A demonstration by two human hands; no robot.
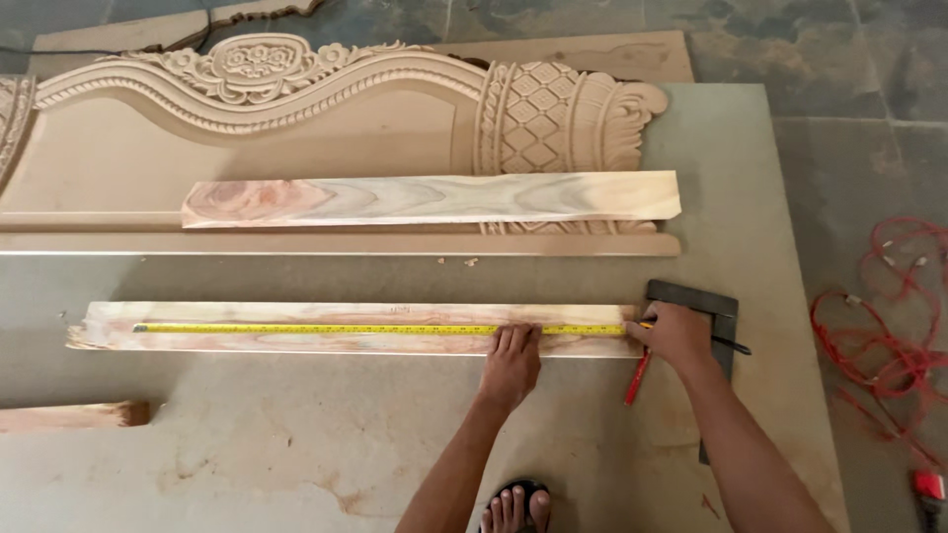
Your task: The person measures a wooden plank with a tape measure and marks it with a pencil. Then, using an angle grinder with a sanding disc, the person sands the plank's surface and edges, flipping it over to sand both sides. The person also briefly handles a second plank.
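I see my left hand (512,363) lying flat, fingers stretched forward, pressing the yellow tape measure (380,329) down onto the long wooden plank (296,342) — it grips nothing, just pins the tape against the wood. The tape runs along the plank's length, from near its rough left end to the right end. My right hand (674,336) sits at that right end, fingers curled around a red pencil (638,376) whose lower part sticks out below the fist; whether the same hand also holds the tape's case I cannot tell. Just behind that hand lies a dark metal square (703,299), partly covered by my wrist. The plank rests on a wide brown board (296,454) on the floor. Farther up, a second plank (431,198) lies across a carved wooden headboard (326,109) — well apart from my hands. A red cable (889,326) is coiled on the stone floor at right.
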